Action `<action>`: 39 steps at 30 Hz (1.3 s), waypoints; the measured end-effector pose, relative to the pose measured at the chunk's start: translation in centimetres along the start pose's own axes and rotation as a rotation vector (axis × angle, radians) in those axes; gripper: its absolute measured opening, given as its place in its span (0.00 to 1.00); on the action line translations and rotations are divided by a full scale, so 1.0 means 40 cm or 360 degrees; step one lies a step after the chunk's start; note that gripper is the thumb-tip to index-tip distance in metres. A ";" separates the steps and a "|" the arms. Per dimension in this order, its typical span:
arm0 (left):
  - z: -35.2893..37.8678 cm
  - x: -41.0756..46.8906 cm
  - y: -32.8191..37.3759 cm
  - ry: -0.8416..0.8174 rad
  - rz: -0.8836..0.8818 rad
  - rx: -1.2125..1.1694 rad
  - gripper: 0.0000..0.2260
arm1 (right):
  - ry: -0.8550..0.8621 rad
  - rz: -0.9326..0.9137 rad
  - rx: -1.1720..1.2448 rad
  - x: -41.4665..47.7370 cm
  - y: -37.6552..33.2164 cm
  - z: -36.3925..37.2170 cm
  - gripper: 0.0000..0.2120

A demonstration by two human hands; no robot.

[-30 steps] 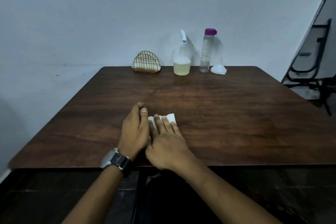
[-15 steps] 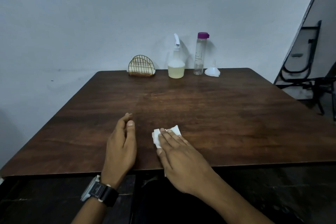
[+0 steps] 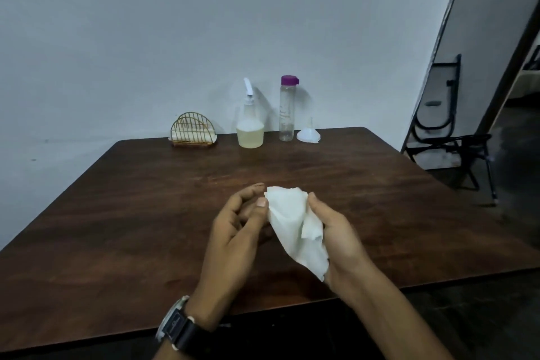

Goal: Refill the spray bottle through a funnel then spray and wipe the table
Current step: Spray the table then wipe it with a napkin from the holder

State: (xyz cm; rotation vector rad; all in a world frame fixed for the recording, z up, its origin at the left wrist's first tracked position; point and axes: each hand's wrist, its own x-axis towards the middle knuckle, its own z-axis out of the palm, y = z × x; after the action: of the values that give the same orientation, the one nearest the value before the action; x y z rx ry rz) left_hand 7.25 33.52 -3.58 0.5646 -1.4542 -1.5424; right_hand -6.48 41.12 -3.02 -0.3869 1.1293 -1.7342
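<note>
You have one view only, from your head: it looks forward and down over the table, hands close, wall at 12 o'clock.

Crumpled white tissue raised off the table; spray bottle upright beside funnel.

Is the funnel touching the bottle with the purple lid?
Apart. The head view shows a strip of wall and table between the funnel and the purple-capped bottle; the funnel sits just right of it.
</note>
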 end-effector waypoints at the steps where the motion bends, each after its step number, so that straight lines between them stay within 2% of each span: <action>1: 0.015 0.001 0.002 0.0022 0.0043 0.0020 0.08 | 0.0005 -0.0006 -0.0006 0.004 0.003 -0.005 0.24; 4: 0.040 -0.010 0.008 0.0009 0.0158 0.0164 0.10 | 0.0012 -0.0021 -0.0019 0.002 0.006 -0.017 0.25; 7: 0.062 -0.035 0.012 -0.0314 0.0217 0.0300 0.15 | 0.0116 -0.0124 -0.0108 -0.003 -0.001 -0.024 0.24; 9: 0.080 -0.050 0.012 -0.0466 0.0311 0.0450 0.15 | 0.0086 -0.0167 -0.0166 -0.007 -0.009 -0.028 0.25; 12: 0.109 -0.063 0.007 -0.0425 0.0528 0.0675 0.18 | 0.0076 -0.0256 -0.0330 -0.032 -0.029 -0.046 0.26; 16: 0.151 -0.077 -0.010 -0.0518 0.0591 0.0723 0.27 | 0.0180 -0.0421 -0.0629 -0.095 -0.058 -0.115 0.16; 19: 0.175 -0.088 -0.025 -0.0554 0.0614 0.0709 0.25 | 0.0368 -0.0587 -0.0884 -0.156 -0.084 -0.213 0.18; 22: 0.188 -0.088 -0.043 -0.0480 0.0667 0.0803 0.21 | 0.0505 -0.0512 -0.0989 -0.231 -0.116 -0.339 0.27; 26: 0.217 -0.084 -0.069 -0.0414 0.0654 0.0897 0.19 | 0.0658 -0.0435 -0.1120 -0.319 -0.116 -0.508 0.32; 29: 0.266 -0.078 -0.087 -0.0424 0.0667 0.0899 0.16 | 0.0833 -0.0301 -0.1202 -0.352 -0.073 -0.615 0.28; 36: 0.467 -0.152 -0.202 -0.0874 0.0621 0.0724 0.13 | 0.1070 0.0003 -0.1199 -0.333 0.094 -0.820 0.24; 39: 0.527 -0.198 -0.300 -0.1075 0.0472 0.0704 0.11 | 0.1140 0.0099 -0.1242 -0.303 0.150 -0.880 0.22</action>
State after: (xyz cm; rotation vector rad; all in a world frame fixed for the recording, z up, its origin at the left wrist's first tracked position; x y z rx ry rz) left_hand -9.95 49.99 -12.73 0.0443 -2.3064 -1.2213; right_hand -21.85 68.97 -23.25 -0.1753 2.3170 -1.3304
